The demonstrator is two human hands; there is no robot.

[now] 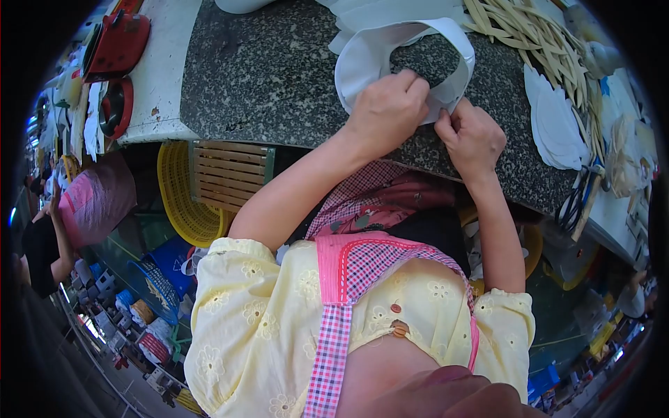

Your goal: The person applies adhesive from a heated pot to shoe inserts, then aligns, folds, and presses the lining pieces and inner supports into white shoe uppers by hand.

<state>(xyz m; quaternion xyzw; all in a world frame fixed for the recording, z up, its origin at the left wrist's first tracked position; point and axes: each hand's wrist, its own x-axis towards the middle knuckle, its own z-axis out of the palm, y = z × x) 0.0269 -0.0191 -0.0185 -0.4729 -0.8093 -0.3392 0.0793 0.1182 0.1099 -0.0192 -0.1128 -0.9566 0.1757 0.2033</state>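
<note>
- Left hand [390, 104] is bent into a loose fist over the near side of a white loop [357, 70]; its fingertips are hidden, so exactly what they grip I cannot tell, though they seem to have the band.
- Right hand [477, 136] is drawn in narrow just beside it, thumb and forefinger pinching the loop's near edge.
- That loop sits at the front of the speckled worktop [265, 76], its ring standing up and leaning away from the hands; whether its far side touches the surface is hard to tell.
- It looks light and thin, soft enough to fold under a fingertip yet springy enough to keep its round shape; it would probably crease if squeezed hard.
- Best hold, I judge, is a flat pinch on the near edge with both hands close together, leaving the far curve free; the smooth face may slide a little.
- Right of the loop lie overlapping white pieces [554, 125], with a heap of pale strips [526, 35] beyond them.
- Behind the loop, more white sheets [390, 10] spread along the far part of the worktop.
- Well apart, leftward, are a red container [125, 42] and, farther off, another person's dark sleeve [40, 240].
</note>
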